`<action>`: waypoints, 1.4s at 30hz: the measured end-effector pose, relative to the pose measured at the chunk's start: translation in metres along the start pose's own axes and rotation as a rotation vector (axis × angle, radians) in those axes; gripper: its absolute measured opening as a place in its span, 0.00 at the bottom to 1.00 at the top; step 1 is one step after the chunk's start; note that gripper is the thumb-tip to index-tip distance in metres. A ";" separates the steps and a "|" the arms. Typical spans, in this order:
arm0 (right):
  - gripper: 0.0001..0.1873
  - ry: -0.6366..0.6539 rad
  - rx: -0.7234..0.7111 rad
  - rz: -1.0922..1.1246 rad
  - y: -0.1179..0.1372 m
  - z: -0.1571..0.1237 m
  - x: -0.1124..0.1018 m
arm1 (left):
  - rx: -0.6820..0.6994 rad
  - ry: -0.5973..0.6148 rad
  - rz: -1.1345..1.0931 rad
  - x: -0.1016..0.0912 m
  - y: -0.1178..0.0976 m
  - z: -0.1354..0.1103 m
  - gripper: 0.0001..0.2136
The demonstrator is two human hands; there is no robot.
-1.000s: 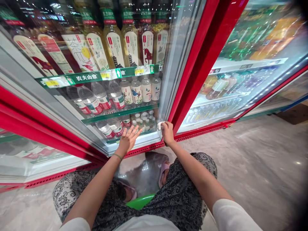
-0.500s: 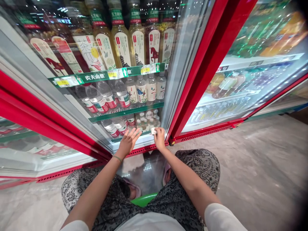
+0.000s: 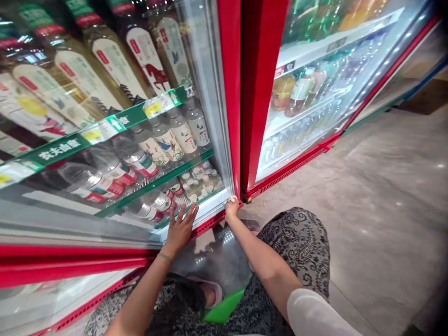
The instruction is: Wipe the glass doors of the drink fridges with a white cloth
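Observation:
My left hand is spread with its fingers apart against the lower part of the glass door, in front of small bottles on the bottom shelf. My right hand is closed around a small crumpled white cloth, or perhaps a tissue. It presses the cloth at the door's lower right corner, beside the red frame. Most of the cloth is hidden by the fingers. Behind the glass, water bottles and tea bottles stand on shelves with green edges.
To the right stands another red-framed drinks fridge with lit shelves. My knees in patterned trousers are bent on both sides of something green beneath me. Grey floor stretches away to the right.
My right hand has slid the white cloth rightward along the bottom of the glass into the corner. My left hand stays spread on the glass. The view has turned and come closer.

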State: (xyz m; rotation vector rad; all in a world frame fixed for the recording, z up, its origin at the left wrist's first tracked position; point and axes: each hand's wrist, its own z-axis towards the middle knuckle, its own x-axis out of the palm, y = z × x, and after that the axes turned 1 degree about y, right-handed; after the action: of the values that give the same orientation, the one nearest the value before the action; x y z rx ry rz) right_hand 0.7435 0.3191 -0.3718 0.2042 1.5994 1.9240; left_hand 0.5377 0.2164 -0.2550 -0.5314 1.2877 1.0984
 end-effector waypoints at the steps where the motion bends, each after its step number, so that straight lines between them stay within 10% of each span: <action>1: 0.26 -0.029 0.055 -0.002 0.000 -0.003 0.004 | 0.005 -0.001 0.001 0.001 0.002 0.000 0.36; 13: 0.38 -0.031 0.247 0.060 -0.006 -0.034 0.027 | 0.051 0.019 -0.017 0.012 0.002 0.006 0.35; 20: 0.30 0.139 0.055 0.154 0.001 -0.044 0.022 | 0.074 0.029 -0.009 0.016 0.010 0.003 0.35; 25: 0.35 -0.003 0.165 0.150 -0.015 -0.026 0.008 | 0.060 0.041 -0.061 0.011 0.010 0.003 0.35; 34: 0.18 0.217 -0.055 0.211 0.040 -0.069 0.007 | 0.104 0.063 0.001 0.007 0.021 -0.024 0.34; 42: 0.21 -0.022 0.060 0.098 0.028 -0.008 -0.012 | 0.038 0.074 -0.011 0.014 0.016 -0.046 0.33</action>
State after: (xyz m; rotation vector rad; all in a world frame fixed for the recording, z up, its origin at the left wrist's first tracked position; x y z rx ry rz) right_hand 0.7393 0.3040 -0.3444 0.3335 1.6617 1.9408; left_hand 0.5003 0.1902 -0.2761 -0.5545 1.3659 1.0511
